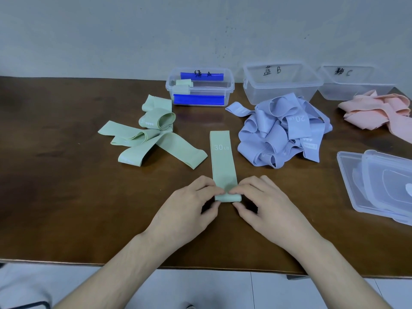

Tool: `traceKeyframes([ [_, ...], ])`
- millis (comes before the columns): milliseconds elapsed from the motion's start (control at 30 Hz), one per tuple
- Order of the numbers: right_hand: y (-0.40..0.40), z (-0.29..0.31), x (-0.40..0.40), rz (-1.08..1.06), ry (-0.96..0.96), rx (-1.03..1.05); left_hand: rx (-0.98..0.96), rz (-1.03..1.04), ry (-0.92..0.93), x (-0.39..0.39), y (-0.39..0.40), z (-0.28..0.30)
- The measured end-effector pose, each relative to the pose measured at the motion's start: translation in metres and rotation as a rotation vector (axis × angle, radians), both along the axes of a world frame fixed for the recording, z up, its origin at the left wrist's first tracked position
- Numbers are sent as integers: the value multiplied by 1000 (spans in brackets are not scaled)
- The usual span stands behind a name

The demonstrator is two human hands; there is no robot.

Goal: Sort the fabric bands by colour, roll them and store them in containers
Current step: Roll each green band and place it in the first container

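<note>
Head view: a brown tabletop [66, 197] runs to a pale wall at its far edge; a green band [221, 161] printed "30 LB" lies flat lengthwise at the middle of the tabletop, its near end folded over into the start of a roll; the left hand [189, 208] pinches that folded end at its left side, thumb beneath and fingers on top; the right hand [265, 206] pinches the same end at its right side in the same manner; both forearms cross the near edge. Left of the band lies a loose pile of green bands [151, 134]; right of it a heap of lilac-blue bands [283, 132], one marked "20 LB"; toward the far right edge a heap of pink bands [376, 110]. Along the far edge stand three clear containers: container A [200, 88], holding rolled green bands and blue-handled parts; container B [281, 83]; container C [354, 85]. Clear lids [379, 186] are stacked at the right edge.
</note>
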State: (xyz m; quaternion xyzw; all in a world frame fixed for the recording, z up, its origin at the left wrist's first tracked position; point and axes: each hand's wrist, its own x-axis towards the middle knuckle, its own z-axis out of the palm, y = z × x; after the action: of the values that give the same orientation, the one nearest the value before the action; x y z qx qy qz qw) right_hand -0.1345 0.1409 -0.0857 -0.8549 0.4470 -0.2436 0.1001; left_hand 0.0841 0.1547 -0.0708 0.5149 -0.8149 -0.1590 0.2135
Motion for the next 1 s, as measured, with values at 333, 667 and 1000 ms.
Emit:
traceKeyframes([
  [333,-9,3,2,3,-10,85,21,8,20,-2,-10,1],
  [667,4,8,-4,31,42,99,112,-7,-44,-2,4,6],
  [1000,5,2,-3,24,13,64,53,19,33,-4,6,8],
])
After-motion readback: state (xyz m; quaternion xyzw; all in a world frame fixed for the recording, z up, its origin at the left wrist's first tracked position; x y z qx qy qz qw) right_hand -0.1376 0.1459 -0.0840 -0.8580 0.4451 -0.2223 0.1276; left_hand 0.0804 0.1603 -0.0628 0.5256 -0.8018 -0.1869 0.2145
